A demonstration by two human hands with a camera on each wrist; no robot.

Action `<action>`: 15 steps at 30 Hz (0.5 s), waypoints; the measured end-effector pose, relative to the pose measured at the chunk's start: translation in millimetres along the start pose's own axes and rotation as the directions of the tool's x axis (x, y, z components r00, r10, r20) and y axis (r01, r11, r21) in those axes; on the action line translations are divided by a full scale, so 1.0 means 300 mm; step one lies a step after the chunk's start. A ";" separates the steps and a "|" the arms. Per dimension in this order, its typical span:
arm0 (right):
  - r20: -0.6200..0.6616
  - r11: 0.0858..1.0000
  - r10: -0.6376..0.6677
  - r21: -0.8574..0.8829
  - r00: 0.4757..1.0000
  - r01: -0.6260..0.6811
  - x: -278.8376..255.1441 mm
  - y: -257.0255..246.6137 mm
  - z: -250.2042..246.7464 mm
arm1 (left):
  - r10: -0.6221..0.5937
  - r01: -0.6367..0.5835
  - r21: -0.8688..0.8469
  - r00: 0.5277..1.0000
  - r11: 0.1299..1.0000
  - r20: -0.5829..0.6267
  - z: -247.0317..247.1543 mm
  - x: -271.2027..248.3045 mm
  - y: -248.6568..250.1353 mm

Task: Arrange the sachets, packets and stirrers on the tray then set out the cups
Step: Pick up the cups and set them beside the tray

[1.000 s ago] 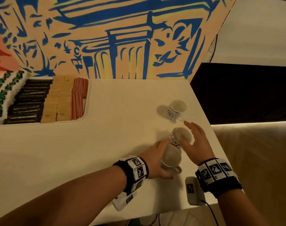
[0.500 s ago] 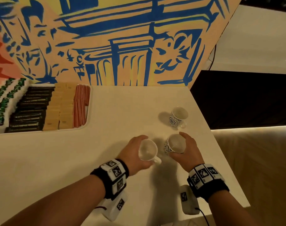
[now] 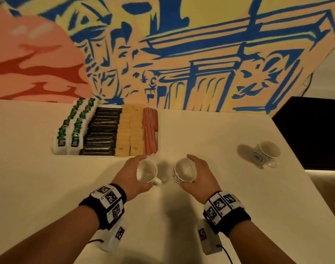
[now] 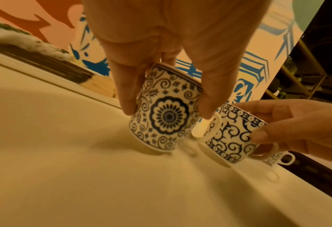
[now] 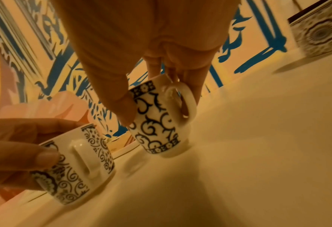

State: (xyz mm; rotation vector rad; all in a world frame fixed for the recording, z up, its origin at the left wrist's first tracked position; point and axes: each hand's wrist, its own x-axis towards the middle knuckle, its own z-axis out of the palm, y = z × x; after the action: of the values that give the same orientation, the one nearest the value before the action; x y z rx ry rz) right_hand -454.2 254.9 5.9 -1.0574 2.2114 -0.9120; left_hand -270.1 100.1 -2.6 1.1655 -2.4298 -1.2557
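Cup-setting step: left hand [image 3: 131, 177] and right hand [image 3: 201, 175], fingers [image 4: 125, 92] each pinching 1 cup [image 3: 146, 171], hold near tray [image 3: 105, 154]; next, lower both upright onto the surface [image 3: 210, 134].

Bare table [image 3: 210, 134] lay open between tray [image 3: 55, 150] and lone cup [image 3: 265, 153] at right. Left hand [image 3: 131, 176] with flower-pattern cup [image 3: 146, 171] sat just before tray's near edge; right hand [image 3: 200, 176] with scroll-pattern cup [image 3: 183, 172] beside it, narrow gap between cups. Painted wall [image 3: 181, 54] closed off far side. Near table strip lay open.
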 end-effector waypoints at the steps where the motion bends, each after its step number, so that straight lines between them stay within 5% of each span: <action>1: 0.005 1.000 -0.010 0.000 1.000 0.010 0.011 -0.022 0.027 | -0.005 0.005 0.008 1.000 1.000 0.001 -0.025 -0.002 -0.025; 15: 0.020 0.999 0.040 -0.010 0.999 -0.039 0.063 -0.105 0.165 | -0.013 0.025 -0.136 0.996 0.990 0.085 -0.140 0.027 -0.223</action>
State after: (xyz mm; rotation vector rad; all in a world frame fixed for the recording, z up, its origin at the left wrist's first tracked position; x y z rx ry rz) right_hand -416.1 207.6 -4.8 -1.0193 2.2140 -0.8707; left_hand -218.3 45.6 -28.0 1.1225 -2.3512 -1.4798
